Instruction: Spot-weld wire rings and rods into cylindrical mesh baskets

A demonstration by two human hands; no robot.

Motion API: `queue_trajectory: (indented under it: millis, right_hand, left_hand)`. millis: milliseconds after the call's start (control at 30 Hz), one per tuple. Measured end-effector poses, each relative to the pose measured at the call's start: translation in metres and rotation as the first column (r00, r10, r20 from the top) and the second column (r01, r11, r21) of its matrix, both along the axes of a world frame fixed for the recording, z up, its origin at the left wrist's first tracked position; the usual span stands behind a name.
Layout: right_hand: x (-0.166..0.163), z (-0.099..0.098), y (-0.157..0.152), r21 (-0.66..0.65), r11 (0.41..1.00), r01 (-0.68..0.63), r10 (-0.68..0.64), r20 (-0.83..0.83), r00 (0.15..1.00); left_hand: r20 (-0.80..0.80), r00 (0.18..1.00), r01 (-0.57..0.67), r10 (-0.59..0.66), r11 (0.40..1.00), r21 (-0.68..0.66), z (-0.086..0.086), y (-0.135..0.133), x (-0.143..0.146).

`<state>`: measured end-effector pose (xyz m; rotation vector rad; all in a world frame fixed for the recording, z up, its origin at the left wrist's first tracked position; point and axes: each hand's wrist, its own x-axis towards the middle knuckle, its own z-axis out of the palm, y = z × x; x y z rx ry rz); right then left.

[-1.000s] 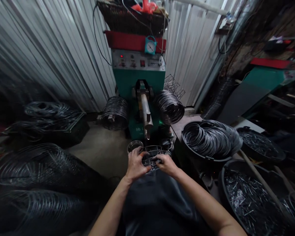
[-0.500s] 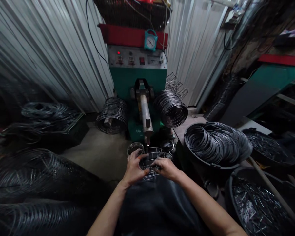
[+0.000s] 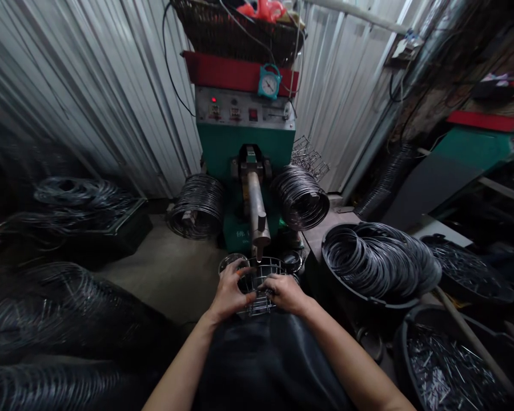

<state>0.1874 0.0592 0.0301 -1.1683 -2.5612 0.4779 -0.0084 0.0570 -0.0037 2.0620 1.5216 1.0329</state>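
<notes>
A small round wire basket (image 3: 261,273) sits just below the metal arm (image 3: 255,208) of a green machine (image 3: 244,149). My left hand (image 3: 228,292) grips its left side with the fingers curled over the rim. My right hand (image 3: 285,292) holds the right side, fingers closed on the wires. The basket's near bottom rests by my dark-clothed lap.
Coils of dark wire rings hang on both sides of the machine (image 3: 197,205) (image 3: 300,197). A black tub of wire rings (image 3: 379,261) stands at right, with tubs of short metal pieces (image 3: 449,365) near it. More ring piles (image 3: 68,308) lie at left. Corrugated metal walls stand behind.
The basket and both hands have shifted slightly up towards the tip of the machine's arm. The view has tilted a little.
</notes>
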Motion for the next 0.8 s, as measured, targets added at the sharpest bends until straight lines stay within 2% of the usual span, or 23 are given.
queue_trajectory:
  millis: [233,467,533,600,667,700,767,800]
  right_hand:
    - [-0.006,0.009,0.008,-0.005,0.999,0.051,-0.051,0.015,0.999]
    - [-0.009,0.003,0.009,0.025,0.990,0.137,-0.138,0.050,0.989]
    - [-0.012,0.004,0.015,0.017,0.983,0.181,-0.182,0.022,0.983]
    - [-0.014,0.003,0.016,0.000,0.971,0.240,-0.238,-0.094,0.967]
    - [-0.011,-0.002,0.011,-0.042,0.953,0.300,-0.298,-0.304,0.905]
    - [-0.007,-0.007,0.006,-0.097,0.938,0.333,-0.342,-0.417,0.842]
    - [0.003,-0.022,-0.008,-0.320,0.874,0.365,-0.486,-0.579,0.655]
    - [0.010,-0.030,-0.016,-0.478,0.805,0.352,-0.592,-0.600,0.538]
  left_hand:
    - [0.013,0.999,-0.028,0.030,0.994,-0.101,0.006,0.014,-0.001]
    - [-0.029,0.992,-0.122,0.120,0.990,-0.068,0.012,0.019,0.006]
    - [-0.030,0.990,-0.138,0.136,0.986,-0.093,0.014,0.024,0.007]
    - [-0.032,0.989,-0.146,0.144,0.983,-0.110,0.016,0.028,0.007]
    - [-0.039,0.989,-0.149,0.146,0.984,-0.099,0.017,0.028,0.008]
    - [-0.045,0.988,-0.153,0.149,0.984,-0.086,0.017,0.028,0.008]
    - [-0.063,0.984,-0.169,0.166,0.984,-0.058,0.017,0.029,0.008]
    - [-0.073,0.982,-0.179,0.175,0.983,-0.050,0.016,0.030,0.008]
